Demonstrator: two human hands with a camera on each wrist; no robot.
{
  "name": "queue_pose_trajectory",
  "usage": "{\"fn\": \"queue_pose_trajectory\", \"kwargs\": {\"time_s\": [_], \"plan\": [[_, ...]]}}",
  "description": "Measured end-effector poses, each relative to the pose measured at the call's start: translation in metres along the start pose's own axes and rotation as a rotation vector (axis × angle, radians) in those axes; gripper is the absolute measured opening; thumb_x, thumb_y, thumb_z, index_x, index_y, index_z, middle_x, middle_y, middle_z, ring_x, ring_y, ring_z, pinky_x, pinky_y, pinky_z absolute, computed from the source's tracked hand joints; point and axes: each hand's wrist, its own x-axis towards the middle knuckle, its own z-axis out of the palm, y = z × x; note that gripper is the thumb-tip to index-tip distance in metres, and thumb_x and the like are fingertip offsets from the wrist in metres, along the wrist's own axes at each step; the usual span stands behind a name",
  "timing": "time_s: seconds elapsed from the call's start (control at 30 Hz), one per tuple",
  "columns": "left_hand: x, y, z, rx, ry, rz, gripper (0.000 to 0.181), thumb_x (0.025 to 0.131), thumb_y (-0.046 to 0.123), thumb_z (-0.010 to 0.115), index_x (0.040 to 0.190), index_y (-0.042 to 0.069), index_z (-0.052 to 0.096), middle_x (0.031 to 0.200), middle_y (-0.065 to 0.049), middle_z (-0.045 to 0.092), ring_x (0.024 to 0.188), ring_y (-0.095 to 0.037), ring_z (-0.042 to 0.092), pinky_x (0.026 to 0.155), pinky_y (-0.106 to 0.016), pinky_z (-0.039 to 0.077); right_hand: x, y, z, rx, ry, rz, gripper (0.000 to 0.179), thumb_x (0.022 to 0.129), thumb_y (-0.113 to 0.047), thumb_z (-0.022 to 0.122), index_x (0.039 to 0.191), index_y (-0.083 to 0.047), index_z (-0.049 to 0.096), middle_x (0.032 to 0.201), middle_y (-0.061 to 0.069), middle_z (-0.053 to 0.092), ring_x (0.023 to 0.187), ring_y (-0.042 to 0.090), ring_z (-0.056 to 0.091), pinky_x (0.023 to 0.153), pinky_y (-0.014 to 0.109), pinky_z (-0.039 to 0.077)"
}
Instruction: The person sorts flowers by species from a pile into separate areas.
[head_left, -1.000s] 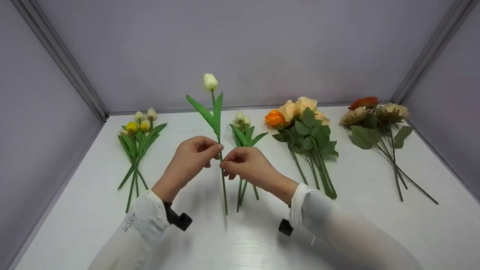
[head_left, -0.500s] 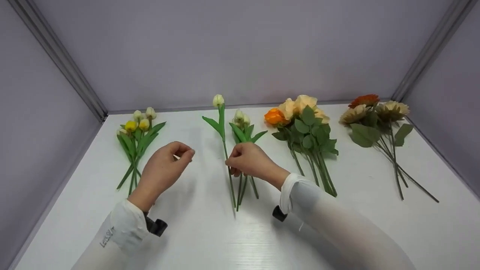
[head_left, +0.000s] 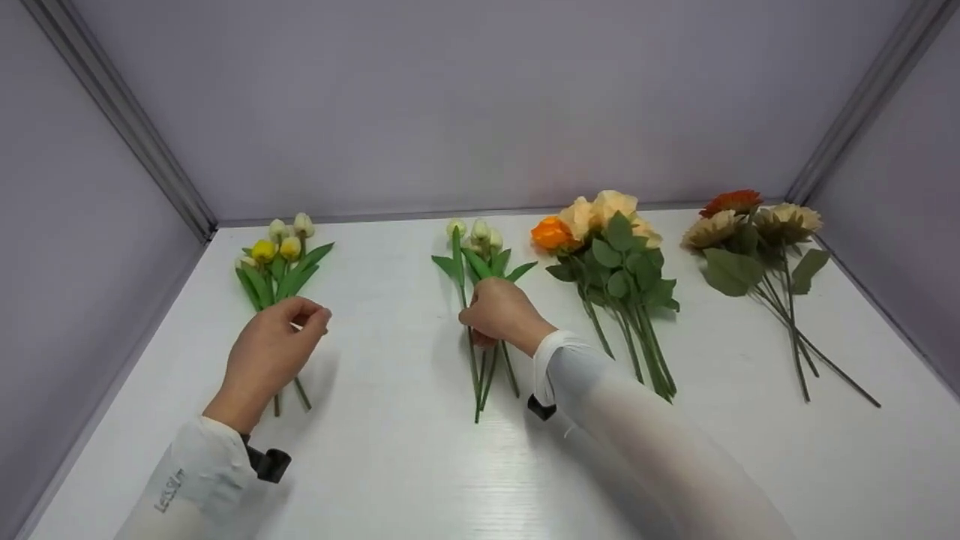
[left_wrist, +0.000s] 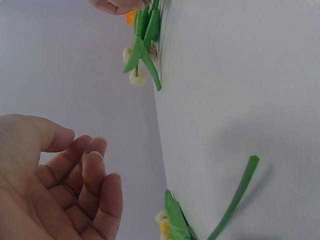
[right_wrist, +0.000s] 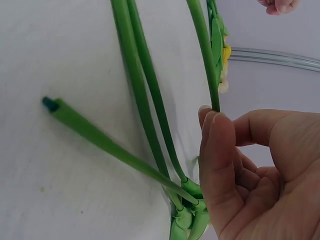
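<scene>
My right hand [head_left: 502, 309] pinches the green stem of a white tulip [head_left: 458, 259] between thumb and fingertips. This tulip lies close along the left side of a small bunch of white tulips [head_left: 480, 261]. In the right wrist view the pinched stem [right_wrist: 204, 50] runs beside several loose stems of that bunch. Over the stems of the yellow and white tulips [head_left: 276, 259] at the left hovers my left hand [head_left: 266, 352], hiding part of them. Its fingers are loosely curled with nothing between them, as the left wrist view shows on the hand [left_wrist: 65, 180].
Right of centre lie peach and orange roses [head_left: 611, 247] with long leafy stems. Farther right are beige and red-orange flowers [head_left: 750, 225] with crossed stems. Grey panels [head_left: 480, 105] enclose the white table [head_left: 405, 465] at the back and sides.
The white tulip has come down and right from upright between both hands to beside the small bunch, held by my right hand. My left hand let go of it and moved left.
</scene>
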Motion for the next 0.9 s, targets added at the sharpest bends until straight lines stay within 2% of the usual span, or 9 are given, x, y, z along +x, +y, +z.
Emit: {"fn": "queue_pose_trajectory", "kwargs": {"time_s": [0.17, 0.3, 0.43, 0.67, 0.9], "plan": [[-0.001, -0.010, -0.003, -0.026, -0.009, -0.027, 0.043, 0.105, 0.050, 0.051, 0.118, 0.013, 0.070, 0.107, -0.004, 0.071, 0.085, -0.022, 0.061, 0.070, -0.037, 0.047, 0.007, -0.001, 0.008, -0.159, 0.010, -0.001, 0.021, 0.092, -0.012, 0.065, 0.072, -0.006, 0.068, 0.056, 0.005, 0.067, 0.048, 0.016, 0.066, 0.052, 0.029, 0.053], [0.000, -0.011, -0.003, -0.022, -0.012, -0.026, 0.044, 0.105, 0.050, 0.051, 0.118, 0.013, 0.070, 0.108, -0.007, 0.071, 0.086, -0.022, 0.061, 0.071, -0.038, 0.047, 0.007, -0.002, 0.015, -0.272, 0.006, -0.039, 0.016, 0.092, -0.010, 0.065, 0.076, -0.008, 0.066, 0.058, 0.003, 0.065, 0.052, 0.018, 0.063, 0.057, 0.030, 0.050], [0.001, -0.010, -0.005, -0.013, -0.004, -0.017, 0.043, 0.105, 0.049, 0.051, 0.118, 0.013, 0.070, 0.108, -0.007, 0.071, 0.087, -0.023, 0.061, 0.071, -0.038, 0.047, 0.007, -0.002, 0.017, -0.340, 0.019, -0.080, 0.012, 0.092, -0.006, 0.063, 0.081, -0.007, 0.067, 0.067, 0.004, 0.063, 0.062, 0.020, 0.059, 0.063, 0.034, 0.049], [0.005, -0.011, -0.017, 0.017, 0.045, -0.006, 0.050, 0.106, 0.051, 0.048, 0.124, 0.009, 0.068, 0.109, -0.008, 0.072, 0.091, -0.025, 0.063, 0.075, -0.040, 0.047, 0.006, -0.001, 0.016, -0.397, 0.017, -0.101, 0.009, 0.096, -0.005, 0.060, 0.101, -0.005, 0.067, 0.093, 0.007, 0.068, 0.078, 0.023, 0.059, 0.072, 0.036, 0.051], [0.008, -0.023, -0.031, 0.017, 0.097, -0.042, 0.056, 0.104, 0.054, 0.049, 0.127, 0.005, 0.066, 0.115, -0.013, 0.067, 0.097, -0.031, 0.062, 0.080, -0.045, 0.047, 0.003, 0.000, 0.008, -0.343, 0.005, -0.124, 0.005, 0.094, -0.008, 0.063, 0.097, -0.007, 0.066, 0.083, 0.005, 0.064, 0.073, 0.023, 0.059, 0.065, 0.036, 0.049]]}}
